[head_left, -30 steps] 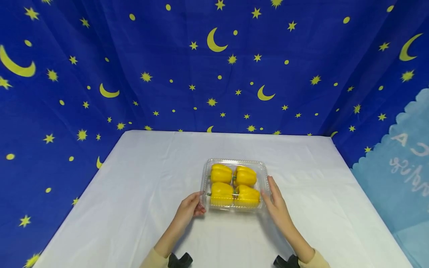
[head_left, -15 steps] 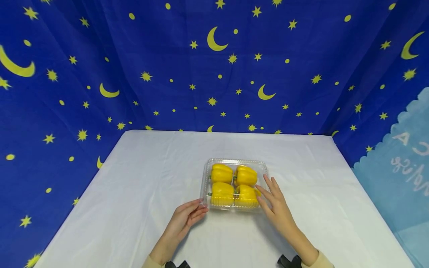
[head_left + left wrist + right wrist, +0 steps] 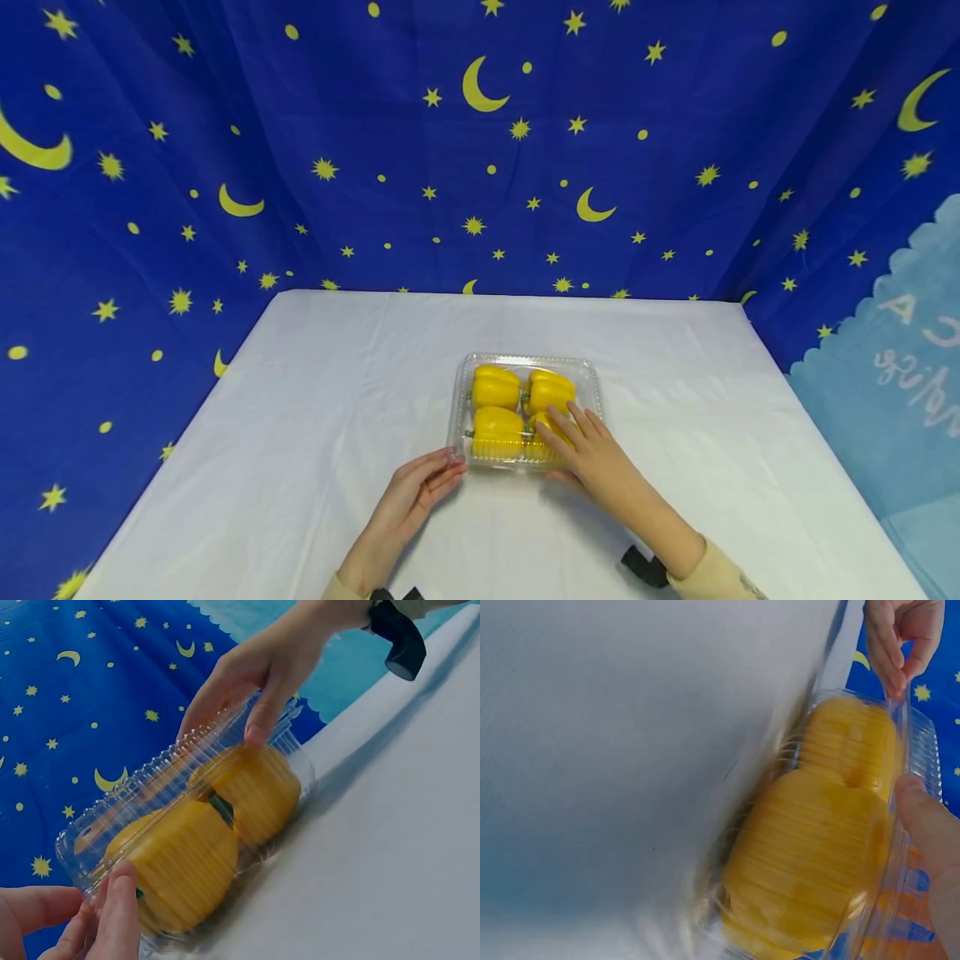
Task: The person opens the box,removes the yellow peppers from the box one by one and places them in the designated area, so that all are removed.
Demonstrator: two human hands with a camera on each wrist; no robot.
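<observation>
A clear plastic clamshell container (image 3: 596, 379) stands on the white-covered table, with several yellow bell peppers (image 3: 496, 388) inside in two rows. My left hand (image 3: 411, 498) pinches the container's near left corner between thumb and fingers. Over the near right part lies my right hand (image 3: 600, 467), its fingers spread on the lid and partly hiding one pepper. In the left wrist view the right thumb (image 3: 256, 733) touches the front rim, while the other fingers reach across the top. Through the ridged front wall, two peppers (image 3: 187, 862) show, with a green stem between them.
A white cloth (image 3: 360, 383) covers the table under the container. Behind and to the left hangs a blue curtain (image 3: 375, 125) with yellow moons and stars. At the right is a light blue sheet (image 3: 885, 400) with white lettering. Black straps (image 3: 643, 568) sit at the wrists.
My right hand has left the container's right side and moved left over the lid's near right part. The left hand has shifted slightly down to the near left corner. The container stays put.
</observation>
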